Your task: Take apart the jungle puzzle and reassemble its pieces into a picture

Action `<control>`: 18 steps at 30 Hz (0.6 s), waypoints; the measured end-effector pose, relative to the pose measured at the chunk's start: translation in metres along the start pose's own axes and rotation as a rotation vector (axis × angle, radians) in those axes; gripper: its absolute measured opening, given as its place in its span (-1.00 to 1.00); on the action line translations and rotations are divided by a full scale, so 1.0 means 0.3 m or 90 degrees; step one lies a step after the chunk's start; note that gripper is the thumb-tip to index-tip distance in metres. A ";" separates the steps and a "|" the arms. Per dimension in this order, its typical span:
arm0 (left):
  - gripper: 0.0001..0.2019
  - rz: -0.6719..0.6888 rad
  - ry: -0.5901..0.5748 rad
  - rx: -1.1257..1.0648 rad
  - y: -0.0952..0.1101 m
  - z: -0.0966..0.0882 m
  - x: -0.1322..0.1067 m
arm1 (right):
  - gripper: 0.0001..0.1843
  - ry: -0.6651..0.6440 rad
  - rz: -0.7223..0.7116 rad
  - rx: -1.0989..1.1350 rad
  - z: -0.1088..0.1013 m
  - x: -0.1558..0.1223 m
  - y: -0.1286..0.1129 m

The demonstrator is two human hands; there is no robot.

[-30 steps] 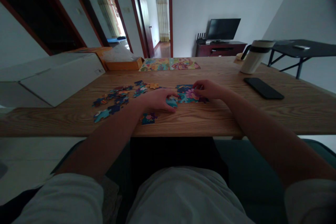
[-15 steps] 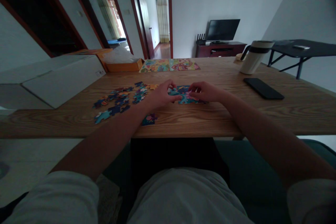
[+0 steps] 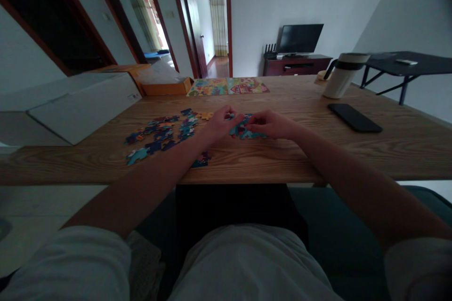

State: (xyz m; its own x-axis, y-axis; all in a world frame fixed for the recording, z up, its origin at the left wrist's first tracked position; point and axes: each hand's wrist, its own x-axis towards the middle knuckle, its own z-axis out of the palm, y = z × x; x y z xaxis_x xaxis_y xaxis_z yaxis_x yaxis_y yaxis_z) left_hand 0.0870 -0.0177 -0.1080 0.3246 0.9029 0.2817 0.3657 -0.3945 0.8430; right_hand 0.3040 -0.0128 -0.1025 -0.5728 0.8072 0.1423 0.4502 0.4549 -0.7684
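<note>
A partly joined jigsaw puzzle (image 3: 252, 135) in teal, dark blue and pink lies on the wooden table in front of me. At its left side my left hand (image 3: 226, 122) has thumb and fingers closed around a teal puzzle piece (image 3: 233, 130), mostly covered by the hand. From the right, my right hand (image 3: 266, 123) reaches over the joined part, fingertips pinched on a small puzzle piece that they largely hide. Left of my hands spreads a pile of loose puzzle pieces (image 3: 162, 130). Another bit of puzzle (image 3: 202, 160) lies beside my left forearm.
A colourful picture sheet (image 3: 212, 87) lies farther back on the table (image 3: 282, 164). At the left stand a white box (image 3: 88, 103) and an orange box (image 3: 165, 88) with clear plastic. A black phone (image 3: 354, 118) and a pale mug (image 3: 342, 77) are at the right.
My right hand has moved slightly left over the joined puzzle, closer to my left hand, and its fingers have drawn together. My left thumb has shifted up a little.
</note>
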 end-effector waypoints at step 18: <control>-0.70 0.041 -0.157 0.069 -0.034 -0.054 0.022 | -0.55 0.029 0.021 0.052 -0.012 0.004 0.026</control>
State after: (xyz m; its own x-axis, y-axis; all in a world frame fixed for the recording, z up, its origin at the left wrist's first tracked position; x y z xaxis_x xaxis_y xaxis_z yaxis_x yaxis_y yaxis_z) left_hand 0.0712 -0.0050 -0.1075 0.5483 0.8118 0.2011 0.4249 -0.4775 0.7690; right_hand 0.3093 -0.0070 -0.1061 -0.5258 0.8385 0.1430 0.4103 0.3972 -0.8209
